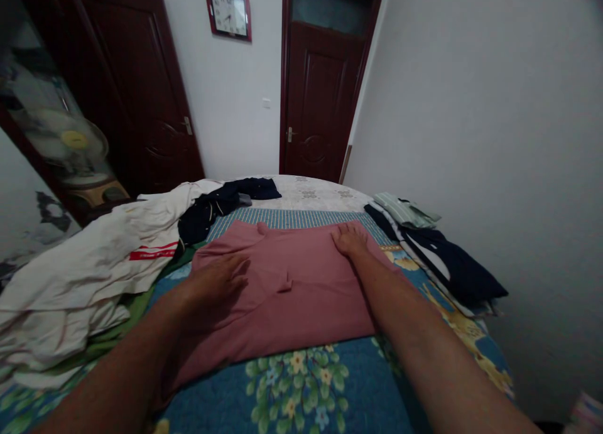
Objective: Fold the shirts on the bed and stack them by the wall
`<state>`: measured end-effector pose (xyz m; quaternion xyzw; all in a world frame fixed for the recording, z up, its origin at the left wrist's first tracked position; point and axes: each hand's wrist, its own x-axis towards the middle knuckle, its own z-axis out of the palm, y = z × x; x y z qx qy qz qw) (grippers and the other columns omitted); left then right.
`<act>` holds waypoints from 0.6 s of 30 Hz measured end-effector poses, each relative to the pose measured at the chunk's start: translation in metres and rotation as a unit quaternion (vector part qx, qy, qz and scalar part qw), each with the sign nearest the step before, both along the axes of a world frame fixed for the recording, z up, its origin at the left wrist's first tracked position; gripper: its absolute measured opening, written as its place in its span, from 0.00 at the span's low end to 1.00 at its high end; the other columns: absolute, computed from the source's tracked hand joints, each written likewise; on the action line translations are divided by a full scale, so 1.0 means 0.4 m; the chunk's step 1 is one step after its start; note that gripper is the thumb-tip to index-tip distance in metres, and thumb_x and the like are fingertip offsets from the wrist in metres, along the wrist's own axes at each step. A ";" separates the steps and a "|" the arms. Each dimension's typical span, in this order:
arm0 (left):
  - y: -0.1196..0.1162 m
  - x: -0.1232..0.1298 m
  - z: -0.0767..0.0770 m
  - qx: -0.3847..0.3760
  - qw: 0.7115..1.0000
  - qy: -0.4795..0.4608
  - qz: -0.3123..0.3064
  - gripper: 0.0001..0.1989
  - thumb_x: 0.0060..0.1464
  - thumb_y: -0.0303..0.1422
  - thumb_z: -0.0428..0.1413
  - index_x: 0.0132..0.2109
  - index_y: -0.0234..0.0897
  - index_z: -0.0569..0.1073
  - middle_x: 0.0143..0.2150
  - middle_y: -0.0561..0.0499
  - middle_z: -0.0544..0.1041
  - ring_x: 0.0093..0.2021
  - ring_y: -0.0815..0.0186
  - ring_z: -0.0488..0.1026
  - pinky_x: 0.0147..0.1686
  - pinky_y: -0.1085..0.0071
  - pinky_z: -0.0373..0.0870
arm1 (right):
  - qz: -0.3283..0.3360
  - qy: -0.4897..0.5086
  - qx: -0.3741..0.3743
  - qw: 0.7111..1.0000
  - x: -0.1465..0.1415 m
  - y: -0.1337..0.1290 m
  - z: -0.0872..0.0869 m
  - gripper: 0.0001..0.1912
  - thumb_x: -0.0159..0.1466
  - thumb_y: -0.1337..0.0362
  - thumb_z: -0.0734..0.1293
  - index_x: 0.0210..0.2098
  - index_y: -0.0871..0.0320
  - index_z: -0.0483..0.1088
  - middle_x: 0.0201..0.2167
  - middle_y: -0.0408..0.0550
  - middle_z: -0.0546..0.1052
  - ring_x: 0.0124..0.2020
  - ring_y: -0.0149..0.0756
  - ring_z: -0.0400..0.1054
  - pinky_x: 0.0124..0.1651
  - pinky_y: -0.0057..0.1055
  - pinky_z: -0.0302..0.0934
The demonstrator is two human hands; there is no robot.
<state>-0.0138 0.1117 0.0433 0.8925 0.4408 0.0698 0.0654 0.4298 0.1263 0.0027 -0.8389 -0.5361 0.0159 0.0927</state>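
A pink garment, seemingly a shirt, lies spread out on the bed, with small creases and a short raised fold near its middle. Over its left part is my left hand, fingers stretched out and holding nothing; whether it touches the cloth I cannot tell. My right hand rests flat near the garment's far right corner with its fingers spread. The lower left part of the cloth is partly hidden behind my left forearm.
White clothes and dark navy clothes are heaped on the left. Folded clothes lie stacked along the right, by the wall. A blue floral quilt covers the bed. Beyond are two dark red doors and a wall clock.
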 end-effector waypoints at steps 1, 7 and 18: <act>0.008 0.000 -0.025 0.011 1.000 0.016 0.008 0.31 0.66 0.46 0.51 0.71 0.40 0.72 0.75 0.42 0.70 0.74 0.50 0.67 0.72 0.54 0.63 | 0.001 0.000 -0.001 1.000 0.007 0.007 -0.003 0.38 0.77 0.41 0.49 0.77 0.54 0.58 0.79 0.60 0.57 0.78 0.60 0.49 0.76 0.65 0.40; 0.021 -0.007 -0.102 0.065 0.990 0.049 0.115 0.35 0.73 0.50 0.43 0.77 0.38 0.64 0.80 0.39 0.60 0.80 0.42 0.54 0.74 0.40 0.52 | 0.001 -0.014 0.028 1.000 0.031 0.019 -0.011 0.35 0.77 0.44 0.51 0.72 0.58 0.65 0.75 0.62 0.64 0.76 0.59 0.54 0.76 0.61 0.44; -0.002 0.003 -0.108 0.074 0.987 0.013 0.143 0.35 0.72 0.51 0.44 0.76 0.38 0.65 0.80 0.39 0.61 0.80 0.41 0.54 0.74 0.39 0.50 | 0.141 -0.011 0.016 0.990 -0.159 -0.063 0.011 0.33 0.78 0.49 0.53 0.72 0.63 0.65 0.75 0.67 0.62 0.75 0.57 0.57 0.74 0.57 0.50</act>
